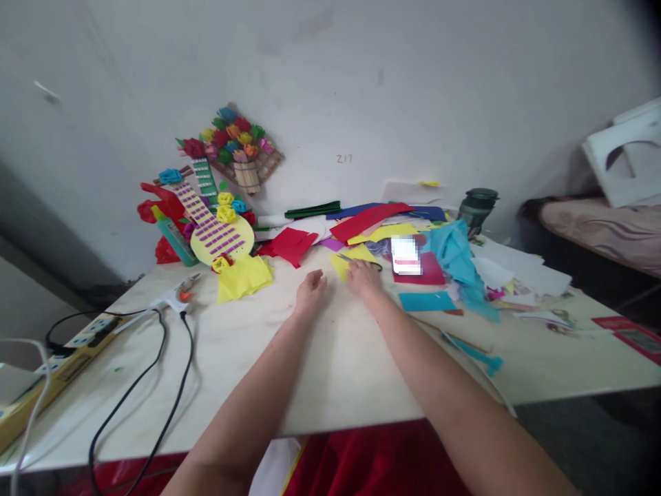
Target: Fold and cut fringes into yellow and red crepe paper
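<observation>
On the white table (pixel 248 358), scissors (pixel 345 258) over yellow paper (pixel 338 269) are partly covered by the right hand (pixel 363 277) (grip cannot be told) and best held by the handle (pixel 380 266), while nothing is held in the left hand (pixel 310 293).

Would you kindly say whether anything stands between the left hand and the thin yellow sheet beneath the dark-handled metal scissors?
Nothing visible stands between the left hand and the sheet, only white tabletop; the scissors and the right hand cover part of the sheet.
</observation>
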`<act>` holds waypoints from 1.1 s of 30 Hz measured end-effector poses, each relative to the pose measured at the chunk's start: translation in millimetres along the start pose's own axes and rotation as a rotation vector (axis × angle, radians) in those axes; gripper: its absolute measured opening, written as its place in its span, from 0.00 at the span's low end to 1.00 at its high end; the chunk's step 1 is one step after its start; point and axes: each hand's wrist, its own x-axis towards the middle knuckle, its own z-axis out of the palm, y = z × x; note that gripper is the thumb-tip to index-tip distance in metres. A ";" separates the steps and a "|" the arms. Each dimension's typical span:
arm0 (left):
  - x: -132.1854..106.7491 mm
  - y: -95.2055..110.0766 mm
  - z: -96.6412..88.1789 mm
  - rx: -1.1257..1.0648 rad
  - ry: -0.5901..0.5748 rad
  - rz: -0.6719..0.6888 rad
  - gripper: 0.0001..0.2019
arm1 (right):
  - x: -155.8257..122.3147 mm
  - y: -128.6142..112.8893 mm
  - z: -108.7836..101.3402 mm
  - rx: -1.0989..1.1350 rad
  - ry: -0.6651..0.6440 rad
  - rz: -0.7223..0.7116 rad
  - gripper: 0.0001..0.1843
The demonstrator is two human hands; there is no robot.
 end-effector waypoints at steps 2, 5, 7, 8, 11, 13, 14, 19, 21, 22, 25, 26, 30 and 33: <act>1.0 -0.2 -0.3 -0.050 0.000 -0.007 0.17 | 0.8 6.1 -4.2 -0.009 0.027 0.058 0.19; 0.3 2.3 0.9 -0.035 0.000 -0.005 0.17 | 2.7 13.8 -7.8 -0.033 -0.029 0.160 0.17; -1.3 5.8 2.4 0.017 -0.004 -0.001 0.17 | 3.6 15.9 -8.0 -0.043 -0.053 0.170 0.17; -2.1 7.8 3.2 0.045 -0.006 0.003 0.16 | 3.8 16.1 -7.8 -0.049 -0.054 0.168 0.17; -4.1 12.9 4.9 0.105 -0.005 0.019 0.16 | 3.4 15.0 -8.3 -0.062 -0.053 0.172 0.16; -5.0 14.8 5.1 0.119 -0.004 0.024 0.16 | 2.4 14.4 -10.5 -0.068 -0.040 0.156 0.15; -5.4 15.3 5.0 0.115 -0.004 0.023 0.16 | 1.9 14.3 -12.0 -0.071 -0.033 0.139 0.15; -6.6 14.2 4.1 0.051 -0.002 0.010 0.15 | 0.6 14.3 -19.9 -0.080 -0.092 0.083 0.15; -6.3 12.3 3.4 0.057 -0.006 0.019 0.15 | 0.3 14.0 -21.7 -0.082 -0.110 0.067 0.14; -6.1 11.4 2.9 0.061 -0.007 0.022 0.16 | 0.1 13.7 -22.4 -0.085 -0.110 0.056 0.14; -7.3 11.9 1.5 0.044 -0.009 0.014 0.17 | -1.8 12.8 -24.5 -0.096 -0.101 0.030 0.13; -8.6 13.7 1.3 0.040 -0.020 0.015 0.17 | -2.7 12.4 -25.4 -0.098 -0.099 0.022 0.13; -18.1 26.4 4.3 0.140 -0.200 0.166 0.16 | -6.2 11.1 -30.4 -0.096 -0.086 0.014 0.14; -23.9 32.1 10.1 0.273 -0.380 0.274 0.16 | -7.3 11.7 -34.7 -0.075 -0.064 0.046 0.14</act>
